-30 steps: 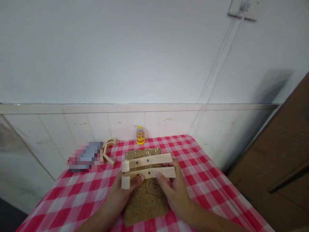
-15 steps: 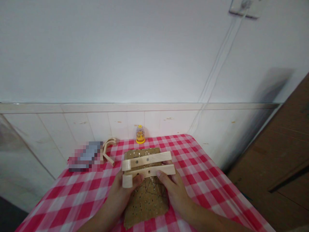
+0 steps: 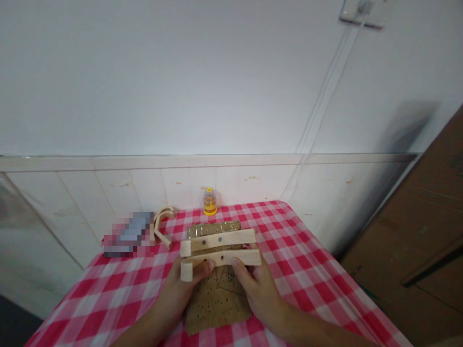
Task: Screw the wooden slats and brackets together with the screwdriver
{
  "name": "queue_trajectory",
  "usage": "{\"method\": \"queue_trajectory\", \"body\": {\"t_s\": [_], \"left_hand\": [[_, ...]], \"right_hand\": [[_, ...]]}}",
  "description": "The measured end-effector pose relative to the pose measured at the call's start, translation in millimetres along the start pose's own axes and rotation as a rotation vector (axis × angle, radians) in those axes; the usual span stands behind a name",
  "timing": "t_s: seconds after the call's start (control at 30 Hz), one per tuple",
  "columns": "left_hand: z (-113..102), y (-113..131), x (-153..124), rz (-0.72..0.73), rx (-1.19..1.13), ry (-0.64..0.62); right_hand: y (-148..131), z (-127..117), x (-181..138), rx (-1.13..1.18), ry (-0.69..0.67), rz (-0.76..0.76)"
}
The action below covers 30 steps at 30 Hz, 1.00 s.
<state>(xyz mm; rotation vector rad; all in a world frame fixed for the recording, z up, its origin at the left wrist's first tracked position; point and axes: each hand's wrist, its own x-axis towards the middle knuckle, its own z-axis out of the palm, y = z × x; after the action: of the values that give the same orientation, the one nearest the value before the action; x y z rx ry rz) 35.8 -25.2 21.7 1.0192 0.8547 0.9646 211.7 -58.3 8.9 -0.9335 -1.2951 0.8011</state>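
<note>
Between side edges of the table (image 3: 285,231), over cardboard (image 3: 217,306) | my left hand (image 3: 179,284) and right hand (image 3: 265,294) pinch a hooked wooden bar (image 3: 248,257), its twin (image 3: 237,237) alongside | apparent step: steadying | next calls for even pressure

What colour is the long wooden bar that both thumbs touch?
The long wooden bar is pale beige, clearest in the head view.

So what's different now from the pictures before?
Nothing I can clearly see. The left hand and right hand still grip the near wooden piece, with the far wooden piece just beyond it. The yellow-topped container stayed put too.
</note>
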Motion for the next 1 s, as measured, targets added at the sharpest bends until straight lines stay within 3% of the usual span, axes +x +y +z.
{"method": "queue_trajectory", "body": {"t_s": [1.0], "left_hand": [[-4.4,-11.5,3.6,0.006,-0.069,0.019]], "right_hand": [[-4.4,-1.5,5.1,-0.038,0.026,-0.009]]}}
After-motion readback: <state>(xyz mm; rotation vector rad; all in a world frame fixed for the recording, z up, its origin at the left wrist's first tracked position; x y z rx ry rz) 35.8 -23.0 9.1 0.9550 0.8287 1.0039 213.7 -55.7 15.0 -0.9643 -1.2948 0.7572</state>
